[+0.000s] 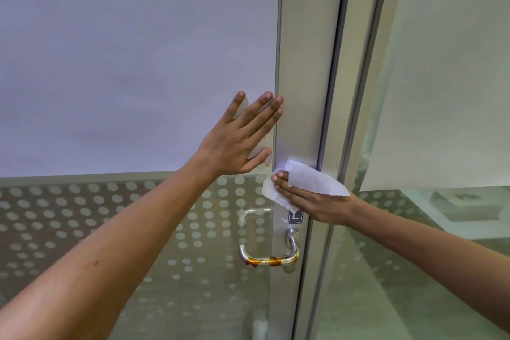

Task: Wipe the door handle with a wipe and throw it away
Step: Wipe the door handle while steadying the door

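Observation:
A silver lever door handle [269, 255] sticks out to the left from the aluminium door frame [303, 91]. Brown-orange smears run along its bar. My left hand [242, 135] lies flat and spread against the frosted glass beside the frame, well above the handle. My right hand [311, 201] presses a white wipe [311, 179] against the frame, a short way above the handle; the wipe drapes over the back of the fingers.
A small dark label [295, 217] with a white letter sits on the frame just above the handle. The lower glass [82, 215] carries a pattern of grey dots. To the right stands a second glass panel [441, 119] behind the door edge.

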Demonstrator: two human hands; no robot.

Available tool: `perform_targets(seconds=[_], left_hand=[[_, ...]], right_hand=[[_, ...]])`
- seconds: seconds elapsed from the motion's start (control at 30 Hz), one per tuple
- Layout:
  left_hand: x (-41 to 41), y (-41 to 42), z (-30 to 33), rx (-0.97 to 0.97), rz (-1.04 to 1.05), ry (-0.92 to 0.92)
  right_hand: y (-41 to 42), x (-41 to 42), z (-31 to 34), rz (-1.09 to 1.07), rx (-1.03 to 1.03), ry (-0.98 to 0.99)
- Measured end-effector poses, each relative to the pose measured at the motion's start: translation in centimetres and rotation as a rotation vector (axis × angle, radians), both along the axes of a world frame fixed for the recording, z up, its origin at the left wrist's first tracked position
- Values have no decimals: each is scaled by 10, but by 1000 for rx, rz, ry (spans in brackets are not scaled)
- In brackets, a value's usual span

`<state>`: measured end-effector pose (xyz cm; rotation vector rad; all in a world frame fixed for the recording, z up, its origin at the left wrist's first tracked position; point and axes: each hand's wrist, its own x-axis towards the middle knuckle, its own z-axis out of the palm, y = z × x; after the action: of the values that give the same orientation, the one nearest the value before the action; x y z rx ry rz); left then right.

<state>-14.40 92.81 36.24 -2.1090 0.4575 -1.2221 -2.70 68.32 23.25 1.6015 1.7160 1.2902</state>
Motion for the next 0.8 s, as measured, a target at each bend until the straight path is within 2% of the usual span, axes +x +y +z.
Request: perform_targets(seconds=[0.1, 0.27, 0.4, 0.47, 0.53, 0.6, 0.73, 0.8], left_hand=[[0, 1, 0, -3, -9, -12], [0, 1, 1, 3, -15, -15], [0, 1, 0, 1, 4, -12], [0, 0, 0, 6, 2, -18], [0, -1, 0, 5, 1, -20], [1, -1, 0, 5, 6, -23], [0, -1, 0, 7, 17, -16], [-1, -1, 0, 9, 19, -14]], right_hand=[[0, -4, -17, 1, -87, -185], [-5, -6, -21, -3, -161, -319], [-11, -10, -16, 34, -179, -25], [-17, -18, -20, -18, -222, 281], [-21, -39, -19, -31, -29, 548], [-21, -64, -20, -11, 291, 933], [-8, -118, -27, 145, 1118, 1977], [-3, -131, -30, 365, 1440, 2554]])
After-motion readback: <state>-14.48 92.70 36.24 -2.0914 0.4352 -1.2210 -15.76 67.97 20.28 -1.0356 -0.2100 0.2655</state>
